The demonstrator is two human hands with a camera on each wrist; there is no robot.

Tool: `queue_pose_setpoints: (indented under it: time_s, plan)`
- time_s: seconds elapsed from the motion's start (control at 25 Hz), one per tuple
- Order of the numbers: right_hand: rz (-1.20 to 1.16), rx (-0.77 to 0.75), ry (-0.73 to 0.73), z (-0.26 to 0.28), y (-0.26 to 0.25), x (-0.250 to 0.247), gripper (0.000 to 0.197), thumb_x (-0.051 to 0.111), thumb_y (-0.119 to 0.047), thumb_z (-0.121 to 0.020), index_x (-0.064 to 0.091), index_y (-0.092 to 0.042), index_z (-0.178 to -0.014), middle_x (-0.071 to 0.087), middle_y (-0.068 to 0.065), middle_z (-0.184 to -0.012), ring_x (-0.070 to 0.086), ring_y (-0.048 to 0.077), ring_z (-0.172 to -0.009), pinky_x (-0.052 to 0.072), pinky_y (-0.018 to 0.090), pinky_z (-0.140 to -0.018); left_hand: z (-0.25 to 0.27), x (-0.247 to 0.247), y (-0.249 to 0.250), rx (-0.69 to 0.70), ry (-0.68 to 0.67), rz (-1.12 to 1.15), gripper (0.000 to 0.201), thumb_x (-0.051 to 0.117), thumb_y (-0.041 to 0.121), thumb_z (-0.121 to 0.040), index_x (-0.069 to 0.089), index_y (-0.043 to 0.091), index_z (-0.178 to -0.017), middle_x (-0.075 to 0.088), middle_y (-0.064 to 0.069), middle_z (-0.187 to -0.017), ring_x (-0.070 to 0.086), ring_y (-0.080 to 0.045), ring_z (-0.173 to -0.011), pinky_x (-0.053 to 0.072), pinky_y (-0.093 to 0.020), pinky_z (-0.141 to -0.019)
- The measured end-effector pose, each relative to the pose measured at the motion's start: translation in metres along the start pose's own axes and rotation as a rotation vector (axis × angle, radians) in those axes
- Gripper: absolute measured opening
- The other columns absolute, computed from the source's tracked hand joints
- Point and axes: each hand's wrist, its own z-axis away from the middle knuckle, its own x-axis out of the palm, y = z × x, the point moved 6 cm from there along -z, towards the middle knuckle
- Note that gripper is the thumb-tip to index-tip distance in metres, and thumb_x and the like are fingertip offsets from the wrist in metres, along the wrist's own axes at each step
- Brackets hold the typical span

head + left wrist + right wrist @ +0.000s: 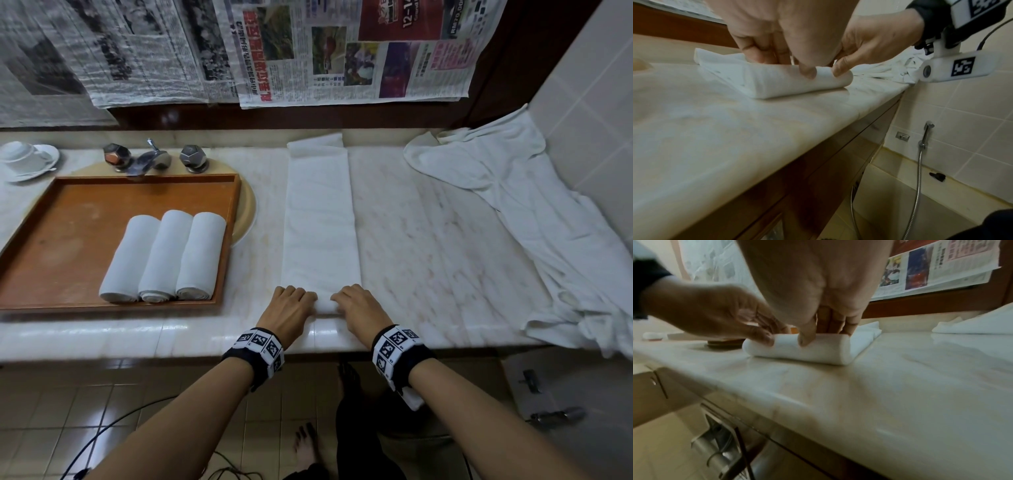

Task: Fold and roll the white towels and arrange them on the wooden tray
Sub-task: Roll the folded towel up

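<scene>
Towels, four accounted for so far, with a heap of white cloth besides; progress judged from near edge to far.

Nearest, at lower centre of the head view: left hand (pixel 289 308) and right hand (pixel 359 306) side by side on the near end of a folded towel strip (pixel 318 219), each grip closed over the cloth, fingers curled on top and thumbs tucked against the front. Seen from the left wrist view as a small started roll (pixel 797 82), only a turn or so thick, lying on the desk (pixel 428 240) close to its front edge. Same roll in the right wrist view, with the thumb of the right hand pressing its front face. Rolling barely begun, then; nearly the whole strip flat and unrolled, running away toward the upper centre of the frame, its far end bunched slightly against the back ledge.

Left of centre, further in: wooden tray (pixel 68 212) holding three rolled towels (pixel 164 257), packed side by side and touching, in the tray's right half. Left half of the tray bare wood, so room judged ample for this fourth roll and more.

Right side of the frame, middle to far: loose white cloth (pixel 513 205) heaped and draped along the desk up to the tiled wall, unfolded; number of pieces not tellable.

Left to do, as a judgement: finish this roll, carry it to the tray beside the three, then fold and roll whatever towels lie in the heap.

Farthest, upper left: faucet (pixel 150 159) behind the tray, cup and saucer (pixel 24 159) in the corner.
</scene>
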Motion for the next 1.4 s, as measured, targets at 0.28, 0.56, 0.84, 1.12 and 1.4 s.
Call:
queue_pose_setpoints:
  time_s: [0.28,0.56,0.84,1.12,1.4]
  plan:
    - [0.175,0.014,0.092,0.002,-0.005,-0.013,0.019,0.063,-0.007,-0.085,0.070,-0.017,-0.100,0.061,0.002,-0.100,0.052,0.024,-0.098,0.043,0.034,-0.076,-0.008,-0.003,0.000,-0.082,-0.116,-0.075,0.020,0.056,0.017,-0.091,0.066,0.025,-0.106,0.067,0.005,-0.095,0.056,-0.023,-0.089,0.029,-0.039,-0.078]
    - [0.092,-0.093,0.244,0.013,-0.027,0.004,0.042,0.085,-0.006,-0.055,0.069,-0.007,-0.094,0.064,0.006,-0.090,0.062,0.023,-0.080,0.054,0.030,-0.068,-0.018,-0.005,0.001,-0.143,-0.021,0.032,0.015,0.056,0.007,-0.090,0.070,0.013,-0.093,0.062,-0.003,-0.098,0.056,-0.023,-0.093,0.045,-0.031,-0.075]
    - [-0.004,-0.065,0.173,0.000,-0.017,-0.005,0.038,0.071,0.009,-0.065,0.068,-0.003,-0.101,0.065,0.012,-0.101,0.062,0.031,-0.094,0.052,0.036,-0.085,0.001,-0.002,0.010,-0.008,0.096,0.147,0.033,0.087,0.009,-0.057,0.069,0.011,-0.085,0.066,-0.004,-0.087,0.063,-0.024,-0.078,0.053,-0.029,-0.065]
    - [0.044,-0.048,0.158,0.014,-0.019,-0.001,0.051,0.071,0.007,-0.064,0.064,-0.001,-0.113,0.062,0.012,-0.107,0.060,0.029,-0.097,0.052,0.034,-0.087,0.000,0.011,0.007,0.066,0.058,0.201,0.035,0.068,-0.011,-0.062,0.067,0.003,-0.094,0.062,-0.011,-0.086,0.057,-0.029,-0.074,0.053,-0.034,-0.067]
    - [-0.078,-0.018,0.030,-0.006,-0.004,0.004,0.043,0.046,0.007,-0.083,0.060,-0.006,-0.121,0.058,0.009,-0.117,0.049,0.027,-0.107,0.040,0.031,-0.095,-0.006,-0.008,0.016,-0.035,0.096,0.174,0.017,0.066,-0.005,-0.074,0.063,0.006,-0.087,0.060,-0.010,-0.086,0.056,-0.028,-0.078,0.049,-0.034,-0.066]
